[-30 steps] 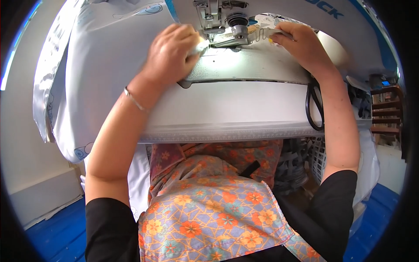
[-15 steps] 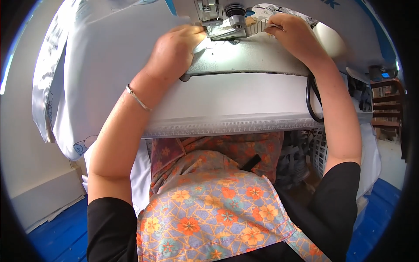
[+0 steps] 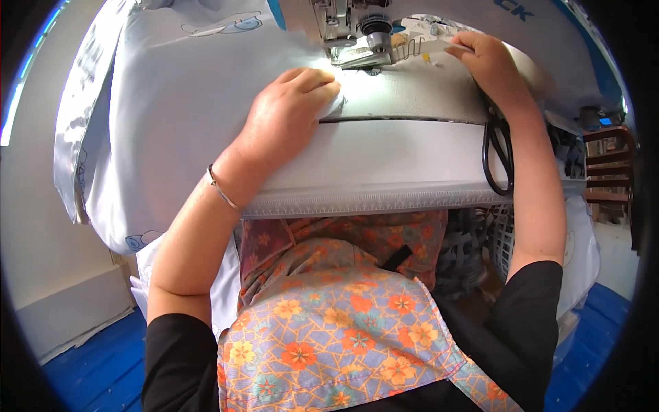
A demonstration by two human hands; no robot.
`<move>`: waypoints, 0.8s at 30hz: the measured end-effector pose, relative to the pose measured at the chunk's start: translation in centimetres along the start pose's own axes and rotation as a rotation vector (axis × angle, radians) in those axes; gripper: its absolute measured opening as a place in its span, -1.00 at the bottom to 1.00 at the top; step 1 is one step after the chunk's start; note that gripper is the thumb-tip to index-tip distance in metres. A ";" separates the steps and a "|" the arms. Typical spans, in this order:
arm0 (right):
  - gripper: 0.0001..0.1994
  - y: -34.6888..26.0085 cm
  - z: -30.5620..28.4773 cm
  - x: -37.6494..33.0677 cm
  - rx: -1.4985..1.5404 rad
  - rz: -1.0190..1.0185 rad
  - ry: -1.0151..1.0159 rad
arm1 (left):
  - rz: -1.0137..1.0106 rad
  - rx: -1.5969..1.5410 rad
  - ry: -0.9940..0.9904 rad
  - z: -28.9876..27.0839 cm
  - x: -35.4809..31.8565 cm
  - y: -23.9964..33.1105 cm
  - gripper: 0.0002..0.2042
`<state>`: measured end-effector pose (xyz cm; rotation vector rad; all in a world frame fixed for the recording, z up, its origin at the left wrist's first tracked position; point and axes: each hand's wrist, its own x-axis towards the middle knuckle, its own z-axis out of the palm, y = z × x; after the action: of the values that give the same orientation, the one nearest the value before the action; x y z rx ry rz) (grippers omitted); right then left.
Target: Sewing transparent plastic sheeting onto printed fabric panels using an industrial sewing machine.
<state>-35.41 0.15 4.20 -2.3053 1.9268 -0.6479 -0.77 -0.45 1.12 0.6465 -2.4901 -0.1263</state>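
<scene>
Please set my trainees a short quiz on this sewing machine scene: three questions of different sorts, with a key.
1. Multiple choice: what does the left hand touch?
A. the floral apron
B. the white fabric
C. the ruler-marked strip

2. True or false: the silvery bangle is worn on the right wrist.

3. Fill the gap: the black scissor handles show beside the ____ forearm.

Key:
1. B
2. False; it is on the left wrist.
3. right
</scene>
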 end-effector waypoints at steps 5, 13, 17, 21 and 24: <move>-0.43 -4.5 -2.8 -4.7 -0.206 -0.130 0.003 | -0.034 0.044 -0.022 -0.4 -0.4 1.1 -0.62; -0.69 -14.2 -16.8 0.8 -0.292 -0.251 0.289 | -0.050 0.013 -0.008 -0.7 -0.6 1.7 -0.65; -0.74 -18.0 -17.7 6.2 -0.312 0.092 -0.158 | -0.017 -0.006 0.031 -0.5 0.0 1.3 -0.65; -0.77 -15.6 -19.3 6.4 -0.497 -0.277 -0.037 | -0.030 0.000 0.038 0.0 0.0 1.0 -0.67; -0.77 -13.8 -20.6 7.6 -0.449 -0.231 0.183 | -0.062 0.046 0.034 -0.3 -0.7 0.8 -0.67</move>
<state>-29.04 0.19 29.32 -2.8635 2.0793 -0.4970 -0.44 0.59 1.22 0.7392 -2.4475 -0.0812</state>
